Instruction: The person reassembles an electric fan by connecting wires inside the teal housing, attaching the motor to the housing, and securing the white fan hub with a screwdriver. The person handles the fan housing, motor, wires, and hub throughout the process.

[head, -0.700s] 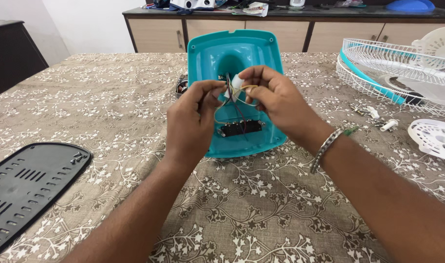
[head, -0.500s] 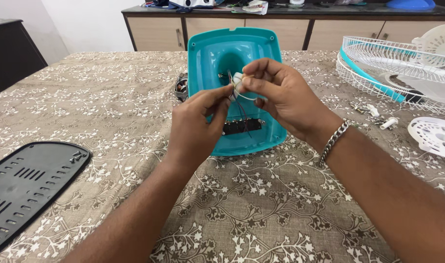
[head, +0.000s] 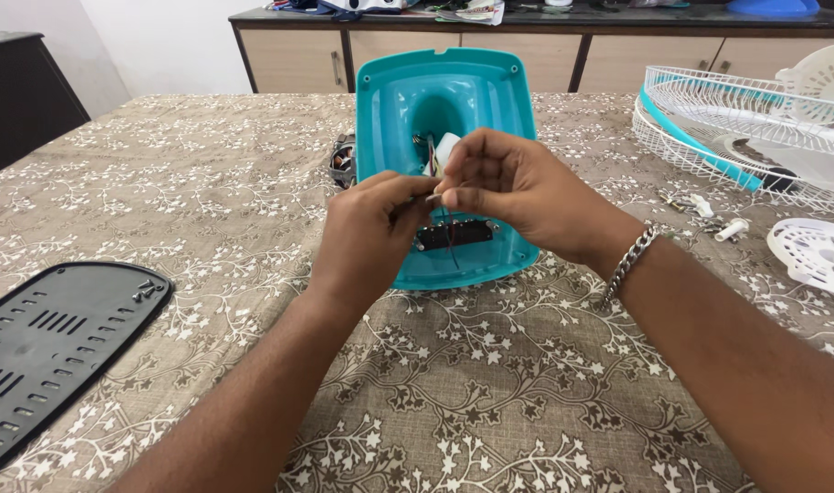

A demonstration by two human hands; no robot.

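Note:
A teal plastic fan base lies upside down on the table, its hollow side facing up. Thin coloured wires run from its neck to a black switch strip near its front edge. A small white part hangs on the wires by the neck. My left hand and my right hand meet over the base, fingertips pinched together on the wires. A metal chain bracelet sits on my right wrist.
A black vented bottom cover with screws on it lies at the left. White wire fan guards and a white round plastic piece lie at the right, with small white parts between. A wooden sideboard stands behind.
My hands have dropped lower over the base and drawn closer together. The white part, held at my right fingertips before, now hangs free by the neck.

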